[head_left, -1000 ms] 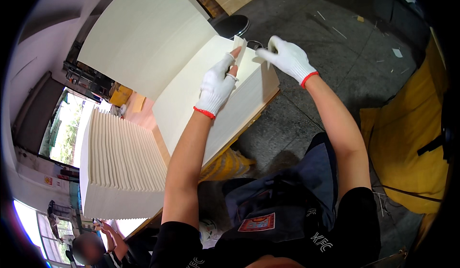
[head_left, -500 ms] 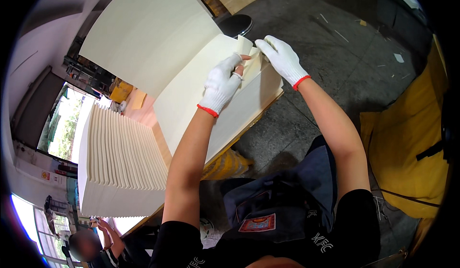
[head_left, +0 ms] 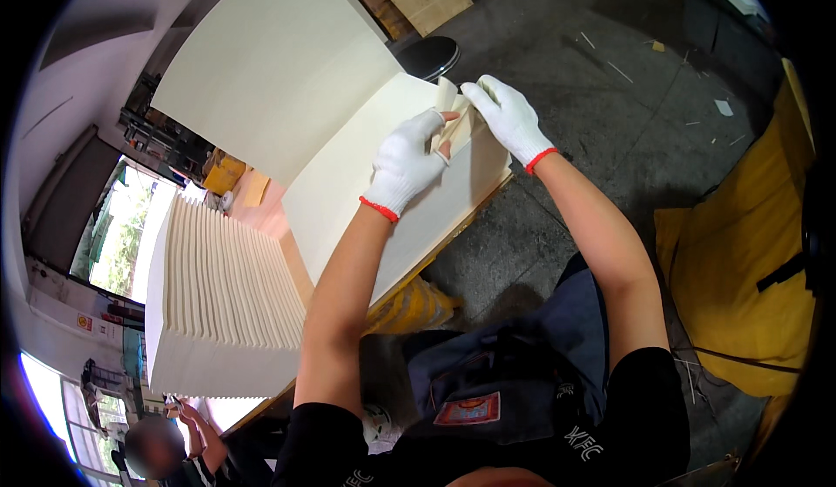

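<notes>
A thick stack of large cream paper sheets (head_left: 348, 160) lies in front of me, its far right corner under both hands. My left hand (head_left: 407, 160), in a white knitted glove with bare thumb and fingertip, is closed on curled-up sheet edges (head_left: 447, 95) at that corner. My right hand (head_left: 509, 119), in a matching red-cuffed glove, bends its fingers against the same folded edges from the right. Its fingertips are partly hidden. Behind the hands a large cream sheet or board (head_left: 270, 77) rises upright along the stack's far side.
To the left stands another tall pile with rippled, layered edges (head_left: 231, 278) on a pinkish tabletop (head_left: 270, 204). A round black stool top (head_left: 429, 57) is beyond the stack. A yellow cover (head_left: 740, 287) hangs at right. A co-worker (head_left: 187, 443) sits at lower left.
Both hands stay at the stack's corner, with the left fingers shifted slightly and the curled edges reshaped. The whole view has moved a little.
</notes>
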Tool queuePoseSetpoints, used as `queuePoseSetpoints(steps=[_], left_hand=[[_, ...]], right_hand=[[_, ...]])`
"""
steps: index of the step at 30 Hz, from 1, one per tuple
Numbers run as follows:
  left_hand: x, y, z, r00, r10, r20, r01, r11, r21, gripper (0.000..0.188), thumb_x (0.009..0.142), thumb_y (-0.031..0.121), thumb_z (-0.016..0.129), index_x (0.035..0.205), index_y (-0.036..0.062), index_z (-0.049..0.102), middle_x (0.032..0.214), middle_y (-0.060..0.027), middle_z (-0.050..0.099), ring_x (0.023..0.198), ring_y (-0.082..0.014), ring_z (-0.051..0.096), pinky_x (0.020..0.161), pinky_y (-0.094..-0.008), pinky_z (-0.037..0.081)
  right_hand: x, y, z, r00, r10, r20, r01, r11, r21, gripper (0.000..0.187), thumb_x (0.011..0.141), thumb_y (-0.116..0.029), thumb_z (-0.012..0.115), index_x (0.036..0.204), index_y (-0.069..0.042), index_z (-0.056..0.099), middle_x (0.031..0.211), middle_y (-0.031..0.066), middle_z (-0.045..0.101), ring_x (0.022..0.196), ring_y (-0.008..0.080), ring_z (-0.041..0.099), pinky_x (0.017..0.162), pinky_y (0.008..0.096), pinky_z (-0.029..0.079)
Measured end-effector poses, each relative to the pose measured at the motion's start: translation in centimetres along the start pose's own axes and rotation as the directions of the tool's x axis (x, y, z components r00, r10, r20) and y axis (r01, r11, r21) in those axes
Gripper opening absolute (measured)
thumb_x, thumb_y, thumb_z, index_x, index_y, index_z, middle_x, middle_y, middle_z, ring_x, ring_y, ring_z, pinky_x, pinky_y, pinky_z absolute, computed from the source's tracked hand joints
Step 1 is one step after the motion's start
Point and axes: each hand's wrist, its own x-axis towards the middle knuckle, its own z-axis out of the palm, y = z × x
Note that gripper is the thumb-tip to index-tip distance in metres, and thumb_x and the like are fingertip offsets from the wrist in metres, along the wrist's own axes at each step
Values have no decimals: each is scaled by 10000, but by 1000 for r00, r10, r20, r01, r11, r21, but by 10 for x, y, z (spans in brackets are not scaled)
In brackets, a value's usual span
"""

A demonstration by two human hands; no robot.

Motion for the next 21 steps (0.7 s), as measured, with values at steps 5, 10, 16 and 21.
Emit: queuePoseSetpoints(steps=[5, 10, 16, 21], left_hand=[[-12, 12, 0, 995, -12, -99, 48, 924, 379, 551, 857, 110, 609, 1392, 229, 548, 1089, -197, 702, 1042, -393, 674, 915, -470, 532], [-8, 22, -44, 914, -406, -16, 366, 806, 465, 416, 899, 227, 582, 1307, 153, 599, 1030, -224, 709, 1018, -386, 690, 847, -485, 549], [-53, -37, -155, 646, -498, -578, 512, 845, -155, 356, 853, 342, 694, 1011, 24, 715, 902, -175, 729, 872, -317, 703, 810, -398, 537], [-137, -53, -210, 260, -446, -857, 12, 889, -458, 206, 891, 120, 707, 998, -56, 694, 972, -94, 708, 885, -173, 645, 819, -312, 517]], right_hand=[[-4, 1, -28, 967, 88, -240, -97, 995, -27, 552, 960, -619, 513, 1066, -97, 654, 914, 159, 723, 909, 368, 696, 822, 448, 504], [-27, -54, -11, 996, -85, -28, 83, 995, -54, 455, 948, -552, 596, 1094, -129, 672, 915, 83, 736, 837, 265, 700, 762, 368, 522], [-73, -123, 68, 861, -361, 358, 408, 911, -62, 595, 909, -567, 602, 1210, -57, 663, 1153, 172, 712, 1051, 319, 687, 916, 400, 521], [-111, -169, 143, 593, -322, 738, 694, 669, -266, 848, 857, -651, 628, 1392, 0, 532, 1378, 207, 561, 1278, 334, 539, 1093, 429, 393]])
